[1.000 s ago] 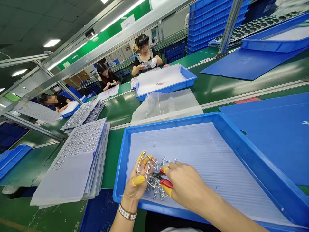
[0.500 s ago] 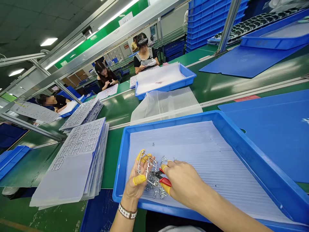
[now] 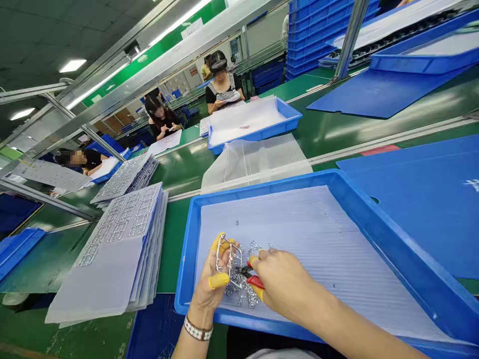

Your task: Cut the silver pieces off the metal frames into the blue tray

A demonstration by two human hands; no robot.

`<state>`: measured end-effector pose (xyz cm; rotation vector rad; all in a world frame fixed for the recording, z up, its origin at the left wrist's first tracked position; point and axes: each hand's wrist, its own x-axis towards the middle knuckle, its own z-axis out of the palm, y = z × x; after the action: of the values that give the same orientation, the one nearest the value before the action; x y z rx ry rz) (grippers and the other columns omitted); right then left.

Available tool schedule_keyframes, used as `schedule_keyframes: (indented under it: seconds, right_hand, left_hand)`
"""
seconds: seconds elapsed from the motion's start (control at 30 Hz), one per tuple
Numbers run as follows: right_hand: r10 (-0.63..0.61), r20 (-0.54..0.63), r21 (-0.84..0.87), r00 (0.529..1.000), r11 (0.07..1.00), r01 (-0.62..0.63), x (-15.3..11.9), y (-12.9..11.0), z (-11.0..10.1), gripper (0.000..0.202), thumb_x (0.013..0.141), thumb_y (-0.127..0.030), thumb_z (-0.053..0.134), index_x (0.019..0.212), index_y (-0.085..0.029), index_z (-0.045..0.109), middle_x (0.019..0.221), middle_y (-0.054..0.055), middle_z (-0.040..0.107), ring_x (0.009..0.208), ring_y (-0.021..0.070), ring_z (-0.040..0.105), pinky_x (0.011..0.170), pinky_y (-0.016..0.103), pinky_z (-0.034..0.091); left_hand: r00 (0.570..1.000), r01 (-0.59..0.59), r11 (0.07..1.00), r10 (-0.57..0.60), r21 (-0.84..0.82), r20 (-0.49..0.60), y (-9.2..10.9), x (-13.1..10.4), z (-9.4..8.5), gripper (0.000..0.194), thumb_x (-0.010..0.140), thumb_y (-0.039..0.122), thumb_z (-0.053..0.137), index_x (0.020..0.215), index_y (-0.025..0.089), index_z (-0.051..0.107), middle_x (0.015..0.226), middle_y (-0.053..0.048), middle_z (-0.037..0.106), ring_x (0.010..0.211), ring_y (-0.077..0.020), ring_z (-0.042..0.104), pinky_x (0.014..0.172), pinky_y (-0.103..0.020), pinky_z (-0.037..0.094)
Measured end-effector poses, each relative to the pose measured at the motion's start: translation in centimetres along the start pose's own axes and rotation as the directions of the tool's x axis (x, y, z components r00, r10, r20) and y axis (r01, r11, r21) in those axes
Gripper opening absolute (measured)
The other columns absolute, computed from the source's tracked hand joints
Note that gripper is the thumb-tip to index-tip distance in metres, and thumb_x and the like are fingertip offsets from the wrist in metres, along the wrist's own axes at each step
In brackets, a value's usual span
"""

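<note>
My left hand (image 3: 211, 279), with yellow finger cots on several fingers, is closed on a silvery plastic sprue frame (image 3: 230, 257) and holds it tilted over the tray. My right hand (image 3: 280, 276), also wearing yellow finger cots, grips red-handled nippers (image 3: 256, 282). Their dark jaws (image 3: 244, 270) are at the right side of the frame; whether they touch it I cannot make out. Below both hands, a heap of small silvery parts (image 3: 251, 296) lies on the white liner (image 3: 284, 219) of a blue tray (image 3: 262, 185).
To the left, a stack of white sheets (image 3: 108, 279) carries silvery sprue frames (image 3: 140, 212). Beyond my tray lie a translucent plastic sheet (image 3: 254, 159) and another blue tray (image 3: 258, 137). A blue board (image 3: 419, 199) lies to the right. Several people sit across the bench.
My left hand has turned the sprue frame slightly, so it shows at a different angle. The nippers stay close beside it. In the background at upper right, a white sheet now covers the dark parts.
</note>
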<state>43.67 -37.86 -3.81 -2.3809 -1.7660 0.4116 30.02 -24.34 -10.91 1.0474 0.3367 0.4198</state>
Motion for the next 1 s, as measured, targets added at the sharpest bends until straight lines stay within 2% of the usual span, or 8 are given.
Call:
schedule_keyframes:
  seconds: [0.23,0.37,0.53,0.67,0.83,1.0]
  right_hand:
    - [0.031,-0.003,0.001,1.000,1.000,-0.031,-0.1,0.6,0.0,0.015,0.082,-0.026,0.063,0.090,-0.015,0.068,0.083,0.012,0.070,0.076,0.0279,0.069,0.063,0.033,0.048]
    - [0.061,-0.063,0.014,0.996,0.998,-0.060,0.2,1.2,-0.2,0.017,0.084,-0.027,0.058,0.091,-0.016,0.068,0.084,0.012,0.070,0.080,0.0286,0.068,0.068,0.035,0.048]
    - [0.077,-0.054,0.025,0.996,0.997,-0.076,0.7,1.2,-0.1,0.019,0.082,-0.028,0.056,0.089,-0.015,0.068,0.083,0.012,0.069,0.082,0.0290,0.067,0.069,0.036,0.048]
    - [0.075,-0.056,0.019,0.996,0.997,-0.074,0.8,1.1,0.0,0.019,0.082,-0.028,0.056,0.089,-0.015,0.068,0.083,0.012,0.070,0.081,0.0278,0.067,0.068,0.034,0.048]
    - [0.075,-0.046,0.013,0.996,0.997,-0.075,0.9,1.1,0.0,0.019,0.082,-0.029,0.056,0.088,-0.015,0.068,0.083,0.013,0.070,0.080,0.0274,0.068,0.067,0.033,0.048]
    - [0.065,-0.050,0.013,0.997,0.998,-0.064,1.0,1.2,0.2,0.019,0.082,-0.029,0.057,0.087,-0.015,0.068,0.083,0.013,0.070,0.079,0.0270,0.069,0.067,0.033,0.048]
  left_hand:
    - [0.999,0.008,0.996,-0.005,-0.094,0.034,0.0,0.1,-0.6,0.082,0.067,0.034,0.077,0.140,0.026,0.041,0.141,-0.010,0.048,0.138,-0.0359,0.033,0.120,-0.050,0.010]
    - [0.998,0.017,0.990,-0.008,-0.137,0.066,0.2,0.0,-0.5,0.083,0.065,0.037,0.078,0.139,0.026,0.042,0.142,-0.010,0.047,0.138,-0.0367,0.033,0.120,-0.050,0.008]
    - [0.997,0.042,0.993,-0.036,-0.106,0.066,0.1,-0.2,-0.4,0.091,0.062,0.042,0.080,0.141,0.025,0.038,0.144,-0.012,0.045,0.140,-0.0375,0.029,0.119,-0.050,0.008]
    - [0.997,0.027,0.996,-0.021,-0.081,0.074,-0.2,-0.3,-0.7,0.089,0.062,0.046,0.079,0.140,0.025,0.040,0.142,-0.013,0.048,0.139,-0.0382,0.030,0.119,-0.052,0.007]
    - [0.997,0.049,0.996,-0.044,-0.073,0.058,0.3,-0.3,-0.1,0.095,0.059,0.043,0.082,0.142,0.023,0.038,0.142,-0.013,0.047,0.140,-0.0375,0.030,0.120,-0.049,0.007]
    - [0.998,0.042,0.996,-0.037,-0.080,0.054,0.5,-0.4,0.3,0.090,0.060,0.039,0.082,0.139,0.024,0.042,0.140,-0.012,0.050,0.139,-0.0368,0.032,0.120,-0.049,0.007]
